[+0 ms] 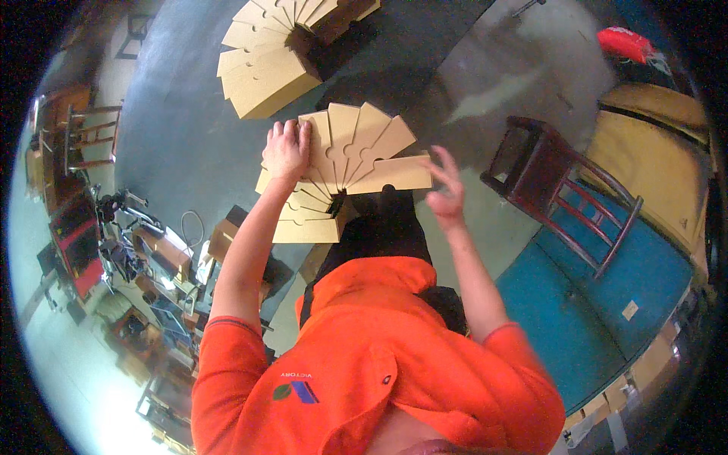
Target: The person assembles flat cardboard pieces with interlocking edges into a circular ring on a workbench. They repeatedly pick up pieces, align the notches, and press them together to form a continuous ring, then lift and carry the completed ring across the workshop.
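1. A person in an orange shirt (379, 364) stretches both bare arms out over a grey floor (174, 144).
2. The left hand (287, 149) lies flat, fingers together, pressing on a fan of cardboard pieces (356, 152).
3. The right hand (446, 189) hovers open just beside the fan's right edge, fingers spread, holding nothing.
4. Further off lies a second cardboard fan (265, 68); a dark wooden chair (557, 189) stands to the right.

Bright daylight glare lower left (rim bent, dark vignette), soft shadows, slight motion blur.

Left hand (287, 149) pressing fanned cardboard pieces (356, 155); right hand (446, 189) lifted
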Demonstrator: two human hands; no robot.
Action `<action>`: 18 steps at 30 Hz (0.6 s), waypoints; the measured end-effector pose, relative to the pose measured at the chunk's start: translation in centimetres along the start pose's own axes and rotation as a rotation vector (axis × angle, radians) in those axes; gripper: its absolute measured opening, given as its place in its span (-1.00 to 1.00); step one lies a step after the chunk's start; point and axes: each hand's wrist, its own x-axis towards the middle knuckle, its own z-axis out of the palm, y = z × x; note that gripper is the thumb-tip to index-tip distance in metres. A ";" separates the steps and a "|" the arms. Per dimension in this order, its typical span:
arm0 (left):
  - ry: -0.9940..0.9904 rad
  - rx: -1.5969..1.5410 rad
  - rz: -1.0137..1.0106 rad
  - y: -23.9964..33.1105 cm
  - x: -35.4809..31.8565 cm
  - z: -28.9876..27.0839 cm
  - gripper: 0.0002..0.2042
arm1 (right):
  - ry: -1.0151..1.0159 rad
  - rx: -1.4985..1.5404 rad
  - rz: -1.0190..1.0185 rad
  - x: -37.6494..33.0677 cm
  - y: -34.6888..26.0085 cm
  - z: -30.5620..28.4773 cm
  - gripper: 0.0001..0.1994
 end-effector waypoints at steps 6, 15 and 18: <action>0.000 0.002 -0.001 0.2 0.4 0.3 -0.65 | -0.001 0.393 0.236 1.5 3.6 3.6 -0.56; -0.021 0.032 -0.032 0.6 1.7 0.4 -0.64 | 0.205 0.827 0.337 4.2 1.4 5.2 -0.68; -0.024 0.049 -0.039 0.9 2.4 0.0 -0.64 | 0.280 0.770 0.347 5.1 1.2 6.3 -0.67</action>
